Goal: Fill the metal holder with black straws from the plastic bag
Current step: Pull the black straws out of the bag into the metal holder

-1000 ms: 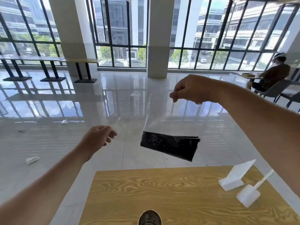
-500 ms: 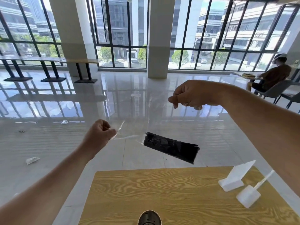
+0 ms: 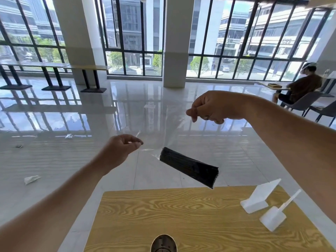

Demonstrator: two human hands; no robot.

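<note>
None of the black straws (image 3: 189, 167) has reached the metal holder (image 3: 163, 244), as far as I can judge: the whole bundle lies slanted low in the clear plastic bag (image 3: 163, 128), held in the air beyond the wooden table (image 3: 181, 215), the left hand (image 3: 121, 148) pinching one upper corner and the right hand (image 3: 209, 108) pinching the other, higher. Opening the bag and loading the straws are both left to do. The holder is cut off at the bottom edge, its inside hidden, and the transparent film makes the bag's mouth hard to make out.
</note>
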